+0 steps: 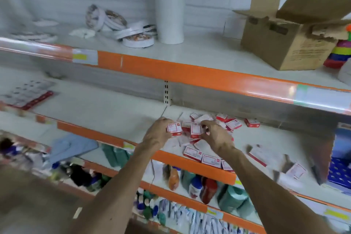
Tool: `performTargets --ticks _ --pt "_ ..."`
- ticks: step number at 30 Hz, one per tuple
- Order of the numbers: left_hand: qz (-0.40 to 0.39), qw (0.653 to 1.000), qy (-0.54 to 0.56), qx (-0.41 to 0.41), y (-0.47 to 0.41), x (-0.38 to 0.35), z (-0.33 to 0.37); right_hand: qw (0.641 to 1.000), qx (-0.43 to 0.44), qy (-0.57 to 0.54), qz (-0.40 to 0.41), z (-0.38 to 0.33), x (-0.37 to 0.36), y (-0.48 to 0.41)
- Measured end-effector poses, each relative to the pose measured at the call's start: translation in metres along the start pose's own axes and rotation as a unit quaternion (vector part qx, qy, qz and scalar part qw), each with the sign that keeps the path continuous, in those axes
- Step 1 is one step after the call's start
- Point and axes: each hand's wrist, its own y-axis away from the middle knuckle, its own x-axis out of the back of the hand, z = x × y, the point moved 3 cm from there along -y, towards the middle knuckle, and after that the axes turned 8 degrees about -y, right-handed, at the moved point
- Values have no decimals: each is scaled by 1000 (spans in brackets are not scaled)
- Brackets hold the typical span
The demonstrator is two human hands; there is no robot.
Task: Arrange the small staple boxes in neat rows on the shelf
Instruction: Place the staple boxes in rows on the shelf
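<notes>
- The left hand (157, 135) grips one staple box (173, 129) by its end. The right hand (216, 137) pinches a second box (195, 130) just beside it, both over the middle shelf (114, 108).
- A loose pinch could drop either box into the scattered boxes (233, 124) behind, knocking them further askew.
- The front boxes (192, 153) lie at the shelf lip, so a brushing forearm could tip them onto the bottles (193, 186) below.
</notes>
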Motion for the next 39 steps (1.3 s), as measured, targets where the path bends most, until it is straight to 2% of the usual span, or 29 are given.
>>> performTargets --ticks 9,18,27,39 --pt "64 991 -8 120 48 103 -207 988 134 24 -70 -185 -132 -67" --pt "133 969 -14 209 103 211 -385 972 201 -14 -121 -367 -257 -109" --pt "154 959 -14 239 106 244 -488 959 239 3 -149 -458 -332 -151" --pt "147 956 -39 252 40 316 -640 953 251 -55 -162 -571 -430 -272"
